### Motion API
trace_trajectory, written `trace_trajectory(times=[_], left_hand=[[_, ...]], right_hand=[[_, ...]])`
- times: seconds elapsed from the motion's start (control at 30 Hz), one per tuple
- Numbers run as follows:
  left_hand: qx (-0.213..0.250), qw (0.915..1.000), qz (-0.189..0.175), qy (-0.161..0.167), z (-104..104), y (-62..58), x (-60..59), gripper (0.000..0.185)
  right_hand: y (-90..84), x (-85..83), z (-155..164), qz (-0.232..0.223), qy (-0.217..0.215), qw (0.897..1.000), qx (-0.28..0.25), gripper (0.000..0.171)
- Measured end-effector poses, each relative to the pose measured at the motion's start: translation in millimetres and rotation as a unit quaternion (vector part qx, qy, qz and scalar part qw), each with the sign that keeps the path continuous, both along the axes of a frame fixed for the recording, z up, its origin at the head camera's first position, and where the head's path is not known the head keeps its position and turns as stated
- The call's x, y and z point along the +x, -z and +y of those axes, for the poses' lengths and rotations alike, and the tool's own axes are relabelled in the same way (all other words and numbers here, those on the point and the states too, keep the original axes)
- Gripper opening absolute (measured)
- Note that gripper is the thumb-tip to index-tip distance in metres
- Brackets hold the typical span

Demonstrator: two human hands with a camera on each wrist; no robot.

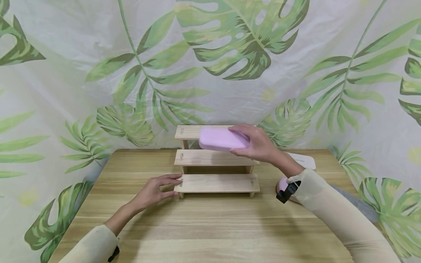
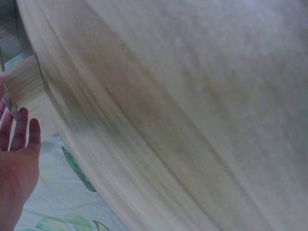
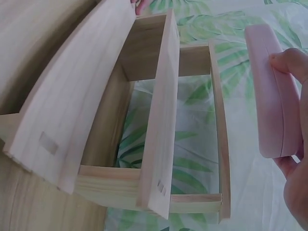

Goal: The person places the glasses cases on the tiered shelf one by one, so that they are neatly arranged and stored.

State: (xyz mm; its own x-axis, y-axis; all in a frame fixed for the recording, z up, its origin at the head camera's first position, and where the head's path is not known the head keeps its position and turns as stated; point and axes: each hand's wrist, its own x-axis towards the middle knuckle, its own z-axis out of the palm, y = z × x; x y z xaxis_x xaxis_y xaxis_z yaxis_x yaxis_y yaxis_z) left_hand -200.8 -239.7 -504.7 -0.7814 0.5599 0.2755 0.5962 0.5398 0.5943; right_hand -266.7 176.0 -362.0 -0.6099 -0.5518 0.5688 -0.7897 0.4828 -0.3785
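**Pink case held over the top step of a 3-step wooden rack**

The right hand (image 1: 260, 146) held a pink case (image 1: 222, 139) by its right end, fingers curled over the top and thumb beneath; this grip was closed round the case. The case hung in the air just above the top step (image 1: 187, 132) of the 3-step wooden rack (image 1: 217, 182), apparently not touching it, though the head view did not settle the gap. In the right wrist view the case (image 3: 272, 91) stood clear of the rack (image 3: 159, 120), off the top-step side.

Governing relation: the long axis of the case ran left to right, roughly parallel to the steps, tilted slightly. The case extended leftward from the right hand, so its free end lay over the middle of the top step. The right hand alone carried it.

The left hand (image 1: 154, 190) lay on the tabletop (image 1: 210, 226) with fingers straight, their tips touching the left end of the lowest step. This grip was open and held nothing. The left wrist view showed the same open hand (image 2: 19, 159).

A second pink object (image 1: 282, 184) lay on the tabletop beside the right wrist, mostly hidden. A white object (image 1: 304, 160) lay behind the forearm.
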Motion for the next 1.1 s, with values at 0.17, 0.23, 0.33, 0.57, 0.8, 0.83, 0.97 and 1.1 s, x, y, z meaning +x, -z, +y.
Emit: trace_trajectory(times=[0.17, 0.23, 0.33, 0.57, 0.8, 0.83, 0.97, 1.1], left_hand=[[-0.001, 1.0, 0.006, 0.0, 0, -0.4, 0.1, 0.044], [0.002, 1.0, 0.008, 0.001, 0, -0.6, 0.6, 0.044], [0.005, 0.9999, 0.009, 0.002, 0, -0.4, 0.9, 0.044], [0.009, 0.9999, 0.007, 0.004, 0, 0.0, 0.6, 0.045], [0.005, 0.9999, 0.013, 0.002, 0, 0.1, 1.3, 0.044], [0.004, 0.9999, 0.013, 0.002, 0, 0.2, 1.3, 0.044], [0.007, 0.9998, 0.018, 0.005, 0, 0.4, 1.4, 0.044], [0.011, 0.9997, 0.019, 0.007, 0, 0.2, 1.5, 0.044]], right_hand=[[-3.9, -6.3, -5, -0.018, 0.001, 1.0, 0.0, 0.069], [-4.9, -8.5, -7, -0.02, 0.0, 1.0, -0.001, 0.069], [-5.7, -11.6, -9, -0.027, 0.005, 1.0, -0.001, 0.069], [-7.5, -17.4, -13, -0.044, 0.022, 0.999, 0.004, 0.071], [-6.6, -24.6, -19, -0.066, 0.028, 0.997, 0.005, 0.072], [-6.5, -25.8, -20, -0.07, 0.027, 0.997, 0.005, 0.072], [-6.8, -29.2, -24, -0.077, 0.024, 0.997, 0.005, 0.073], [-7.8, -32.3, -29, -0.08, 0.017, 0.997, 0.001, 0.071]])
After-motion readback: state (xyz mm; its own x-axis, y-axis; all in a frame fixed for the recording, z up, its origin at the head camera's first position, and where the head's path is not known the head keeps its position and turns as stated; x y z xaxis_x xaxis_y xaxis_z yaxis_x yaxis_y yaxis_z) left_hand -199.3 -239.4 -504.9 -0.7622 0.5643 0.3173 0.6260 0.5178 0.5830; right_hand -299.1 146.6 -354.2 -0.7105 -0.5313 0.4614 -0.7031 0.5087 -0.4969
